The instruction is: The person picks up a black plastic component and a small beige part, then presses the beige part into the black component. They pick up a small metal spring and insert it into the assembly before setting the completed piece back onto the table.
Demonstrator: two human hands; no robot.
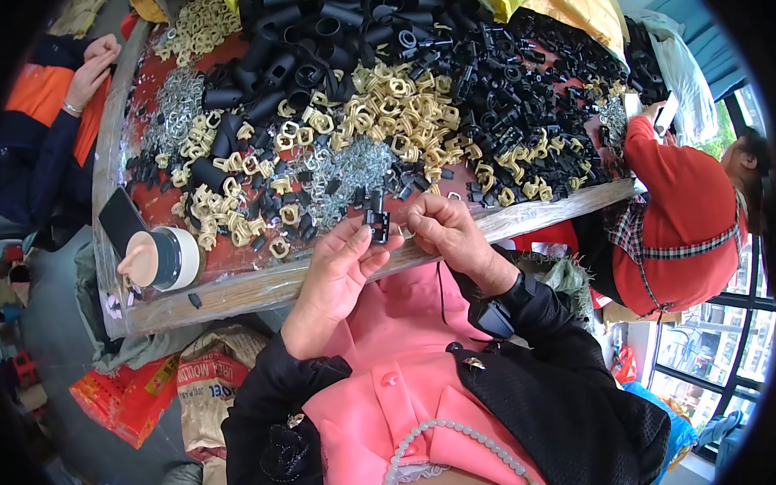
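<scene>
Tan rings (404,103) lie heaped beyond; left grip (342,263) clamps a black fitting (376,226), right grip (450,232) pinches perhaps a clip (406,232).

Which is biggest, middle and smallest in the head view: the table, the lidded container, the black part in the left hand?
1. Table
2. Lidded container
3. Black part in the left hand

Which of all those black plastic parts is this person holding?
The small black plastic fitting pinched in the left hand; the other black plastic parts in view lie loose across the wooden-edged red table.
</scene>
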